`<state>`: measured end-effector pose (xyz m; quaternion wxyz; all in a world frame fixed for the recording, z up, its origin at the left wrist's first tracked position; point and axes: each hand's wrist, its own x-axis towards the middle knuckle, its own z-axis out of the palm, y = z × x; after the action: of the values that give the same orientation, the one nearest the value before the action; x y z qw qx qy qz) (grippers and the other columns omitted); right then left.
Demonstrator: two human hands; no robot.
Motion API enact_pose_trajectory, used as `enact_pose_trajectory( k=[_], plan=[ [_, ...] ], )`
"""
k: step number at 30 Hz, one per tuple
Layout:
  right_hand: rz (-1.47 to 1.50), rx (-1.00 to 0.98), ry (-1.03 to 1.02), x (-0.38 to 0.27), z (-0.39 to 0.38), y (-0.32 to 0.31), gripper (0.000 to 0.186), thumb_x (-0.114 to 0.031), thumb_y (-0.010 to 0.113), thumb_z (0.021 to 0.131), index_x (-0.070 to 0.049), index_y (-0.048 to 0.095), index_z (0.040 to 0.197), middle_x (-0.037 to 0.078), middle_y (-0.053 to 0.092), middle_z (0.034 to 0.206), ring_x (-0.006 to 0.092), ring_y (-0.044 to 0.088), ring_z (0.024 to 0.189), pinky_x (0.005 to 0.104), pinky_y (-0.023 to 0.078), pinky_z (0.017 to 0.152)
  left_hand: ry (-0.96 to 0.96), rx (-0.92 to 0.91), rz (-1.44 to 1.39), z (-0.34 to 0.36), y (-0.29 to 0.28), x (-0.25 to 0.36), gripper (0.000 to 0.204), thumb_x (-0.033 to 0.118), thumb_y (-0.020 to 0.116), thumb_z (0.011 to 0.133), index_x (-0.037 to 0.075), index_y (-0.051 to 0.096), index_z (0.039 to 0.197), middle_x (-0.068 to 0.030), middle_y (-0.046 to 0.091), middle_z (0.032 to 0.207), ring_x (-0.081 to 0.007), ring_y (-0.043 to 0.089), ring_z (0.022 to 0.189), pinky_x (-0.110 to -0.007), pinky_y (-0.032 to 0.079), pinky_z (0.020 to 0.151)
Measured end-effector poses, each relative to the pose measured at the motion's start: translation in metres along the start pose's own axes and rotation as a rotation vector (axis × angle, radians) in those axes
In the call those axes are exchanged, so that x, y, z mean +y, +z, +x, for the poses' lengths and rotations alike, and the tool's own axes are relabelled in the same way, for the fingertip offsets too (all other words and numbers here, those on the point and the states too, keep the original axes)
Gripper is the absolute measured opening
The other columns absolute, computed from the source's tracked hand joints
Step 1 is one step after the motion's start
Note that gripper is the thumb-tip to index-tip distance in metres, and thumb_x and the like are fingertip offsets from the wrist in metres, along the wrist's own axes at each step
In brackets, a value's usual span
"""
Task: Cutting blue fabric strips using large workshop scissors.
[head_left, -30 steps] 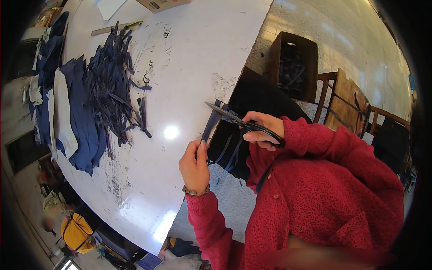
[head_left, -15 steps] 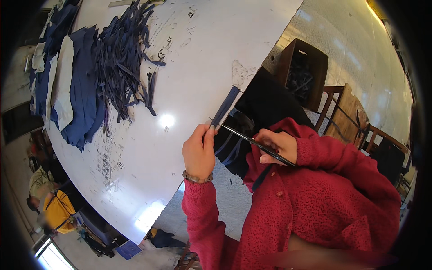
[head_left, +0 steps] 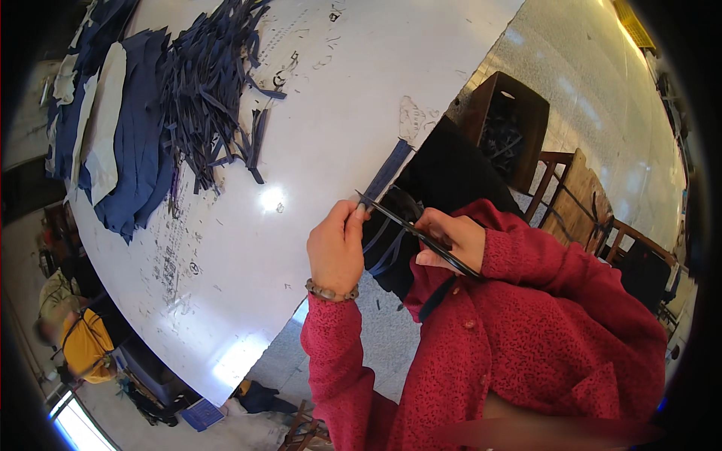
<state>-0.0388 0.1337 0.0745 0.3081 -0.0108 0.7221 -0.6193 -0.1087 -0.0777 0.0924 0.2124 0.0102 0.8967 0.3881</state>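
My left hand [head_left: 335, 248] pinches the lower end of a narrow navy strip [head_left: 387, 169] stretched along the white table's edge [head_left: 301, 128]. Black scissors [head_left: 402, 223] are gripped by my right hand [head_left: 451, 240], their blades crossing the strip just beside my left thumb tip; whether they are fully closed I cannot tell. Left on the tabletop lie a heap of navy strips [head_left: 210, 98], navy cloth pieces [head_left: 139, 128] and pale pieces [head_left: 105, 135]. Black fabric [head_left: 459, 173] hangs below the edge near my hands, with thin strips over it.
A brown crate [head_left: 526, 161] with dark scraps stands on the floor at right, near a wooden chair [head_left: 571, 203] and a dark seat [head_left: 647, 270]. Another person in yellow [head_left: 86, 346] is at lower left. A blue object [head_left: 203, 413] lies below the table.
Since a second ago, the scissor blades have moved from the strip's far end to beside my left thumb. My left hand sits higher in view, and the scene has shifted slightly.
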Motion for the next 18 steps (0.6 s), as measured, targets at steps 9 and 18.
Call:
enact_pose_trajectory(
  k=[9, 18],
  plan=[
    [-0.002, 0.068, 0.006, 0.006, 0.004, 0.008, 0.051, -0.046, 0.067, 0.083, -0.003, 0.049, 0.104, 0.009, 0.055, 0.059, 0.0201, 0.057, 0.053, 0.0309, 0.042, 0.053, 0.023, 0.005, -0.02, 0.0, 0.0, -0.002, 0.015, 0.017, 0.053, 0.092, 0.005, 0.061, 0.093, -0.011, 0.068, 0.079, -0.0306, 0.066, 0.073, -0.036, 0.049, 0.064],
    [-0.078, 0.082, 0.049, 0.003, 0.006, 0.005, 0.049, -0.047, 0.067, 0.083, -0.004, 0.052, 0.098, 0.011, 0.058, 0.06, 0.022, 0.06, 0.054, 0.0315, 0.044, 0.054, 0.024, 0.007, -0.041, 0.002, 0.0, -0.002, 0.014, 0.014, 0.053, 0.091, 0.004, 0.062, 0.093, -0.011, 0.068, 0.079, -0.0292, 0.067, 0.073, -0.036, 0.049, 0.064]
  ],
)
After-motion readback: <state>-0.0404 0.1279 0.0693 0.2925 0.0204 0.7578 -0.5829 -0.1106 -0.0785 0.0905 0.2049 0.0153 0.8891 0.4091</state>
